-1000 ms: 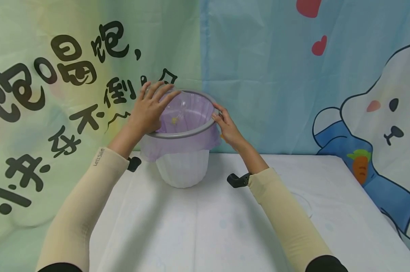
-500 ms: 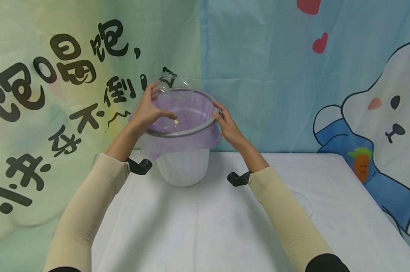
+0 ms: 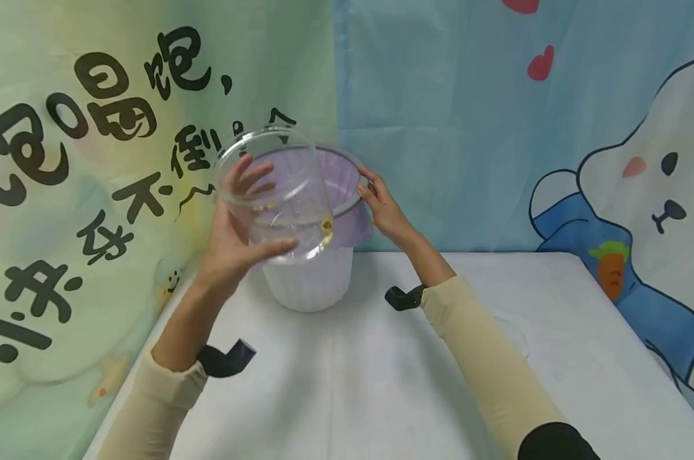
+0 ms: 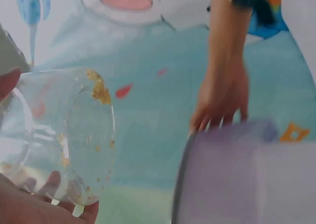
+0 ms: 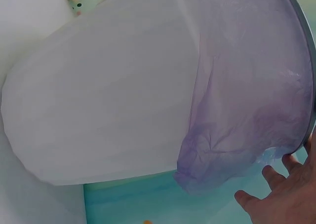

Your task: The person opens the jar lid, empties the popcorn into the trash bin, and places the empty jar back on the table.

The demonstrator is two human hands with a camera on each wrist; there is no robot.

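Note:
A clear plastic jar [image 3: 301,207] is in my left hand [image 3: 223,246], thumb on the near side and fingers behind. It is tilted before the bin's left side. Yellow crumbs [image 4: 100,92] cling to its base and wall in the left wrist view. My right hand [image 3: 388,211] grips the grey rim [image 3: 345,206] of a white trash can [image 3: 307,281], thumb inside and fingers outside. A purple trash bag [image 3: 353,227] lines the can and folds over the rim. The jar hides part of the can's opening and the bag's inside.
The can stands on a white-covered table [image 3: 347,370] near its back edge. Printed curtains [image 3: 439,128] hang close behind and on the left. A black wrist camera [image 3: 226,359] sticks out from the left wrist, another black camera [image 3: 403,298] from the right.
My left hand has drawn the jar from over the can's opening toward me, turning it so its base faces right. The right hand stays on the rim.

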